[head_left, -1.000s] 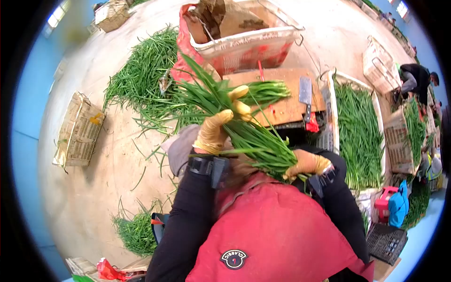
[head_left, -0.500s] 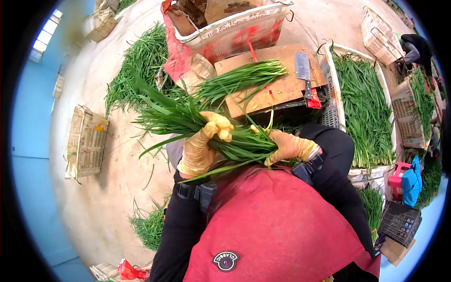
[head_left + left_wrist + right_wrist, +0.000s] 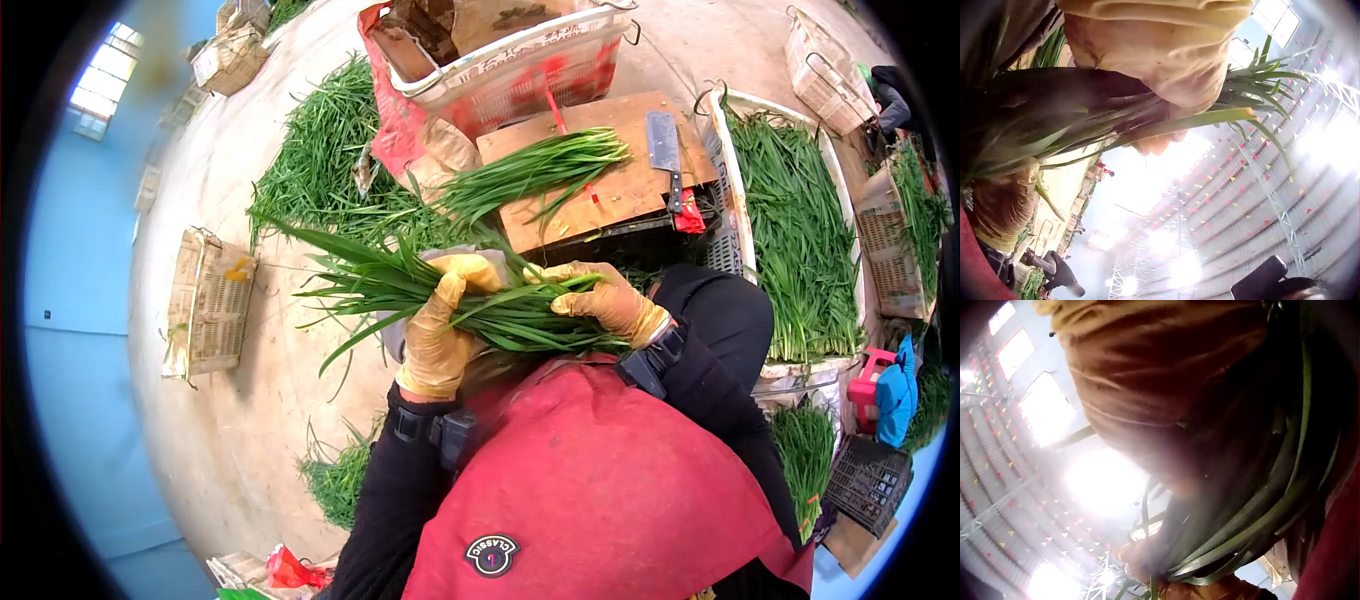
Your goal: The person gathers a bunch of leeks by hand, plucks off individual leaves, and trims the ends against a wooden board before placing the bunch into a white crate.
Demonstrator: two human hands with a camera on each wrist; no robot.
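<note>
Both hands wear pale yellow gloves and hold one bunch of flat-leaved garlic chives (image 3: 510, 318) across the lap, leaf tips fanned out to the left. The left hand (image 3: 440, 330) grips the leafy part, its fingers curled over the top. Toward the other end, the right hand (image 3: 607, 303) closes its fingers and thumb round the bunch. In the left wrist view the left glove (image 3: 1154, 44) wraps the leaves. The right glove (image 3: 1166, 381) covers much of the right wrist view, with bent leaves under it.
A second chive bunch (image 3: 540, 172) lies on a wooden board (image 3: 620, 205), with a cleaver (image 3: 663, 145) at its right. A white crate (image 3: 740, 200) full of chives stands to the right. A loose chive heap (image 3: 310, 160) covers floor at the left; a red-stained crate (image 3: 520, 85) stands behind.
The bunch has swung from slanting toward the board to lying nearly level over the lap. The left hand has lowered, and the right hand has risen and turned its fingers over the bunch.
</note>
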